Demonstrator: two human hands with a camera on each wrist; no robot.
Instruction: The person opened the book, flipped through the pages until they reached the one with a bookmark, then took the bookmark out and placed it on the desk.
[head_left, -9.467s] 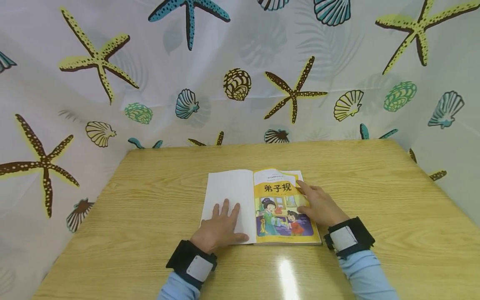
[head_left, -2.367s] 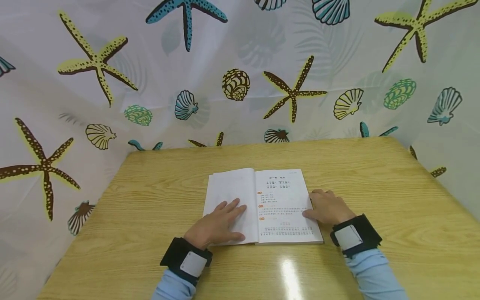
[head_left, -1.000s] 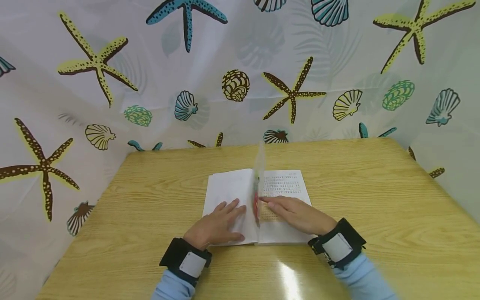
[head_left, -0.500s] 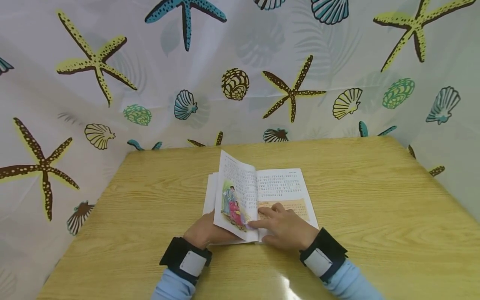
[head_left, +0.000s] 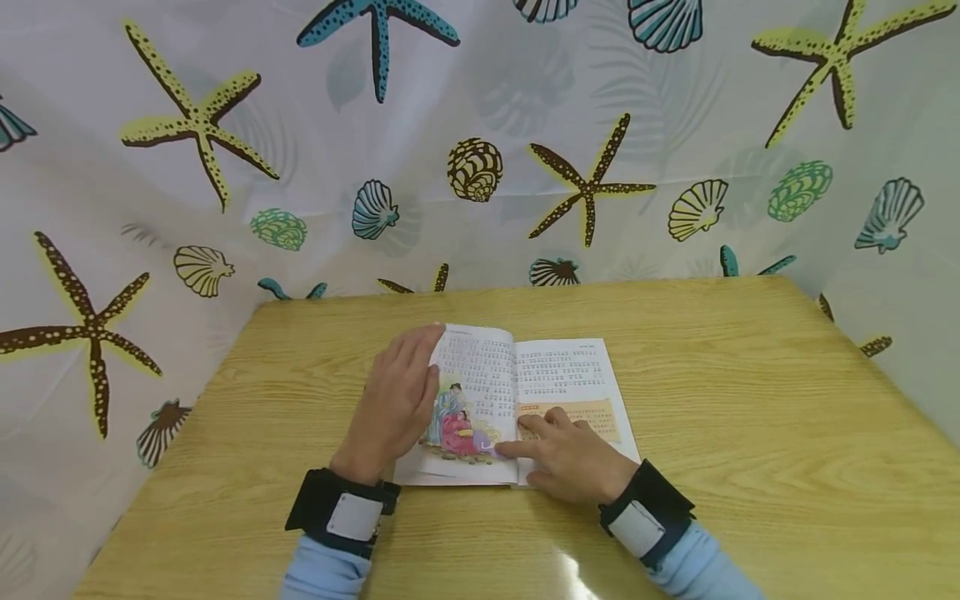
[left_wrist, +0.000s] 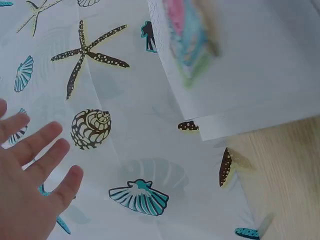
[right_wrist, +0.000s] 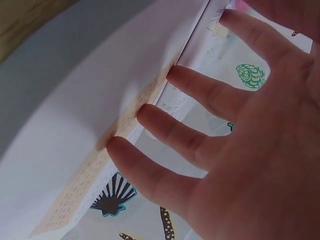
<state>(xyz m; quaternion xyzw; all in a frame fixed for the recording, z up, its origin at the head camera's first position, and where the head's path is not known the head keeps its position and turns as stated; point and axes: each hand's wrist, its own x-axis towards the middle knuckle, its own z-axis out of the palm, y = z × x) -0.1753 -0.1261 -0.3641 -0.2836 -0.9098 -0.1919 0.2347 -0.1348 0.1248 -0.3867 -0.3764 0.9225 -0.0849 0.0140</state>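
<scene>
An open book [head_left: 558, 367] lies on the wooden table, printed text on both pages. Its left page [head_left: 480, 354] carries a coloured picture of figures in robes; the right page has an orange text box. My left hand [head_left: 393, 400] is at the outer edge of the left page, fingers extended. In the left wrist view that hand [left_wrist: 30, 185] has its fingers spread, with the book up to the right. My right hand [head_left: 573, 458] rests across the lower pages near the spine. Its spread fingertips touch the paper in the right wrist view, where the palm [right_wrist: 260, 165] faces the camera.
The wooden table [head_left: 750, 400] extends on both sides of the book. Behind it hangs a pale cloth [head_left: 480, 242] printed with starfish and shells. Each wrist wears a black strap with a white block.
Several leaves have been turned leftward; the picture page stood raised half a second ago and now lies lower. My left hand came out from under it to its outer edge. My right hand moved to the spine.
</scene>
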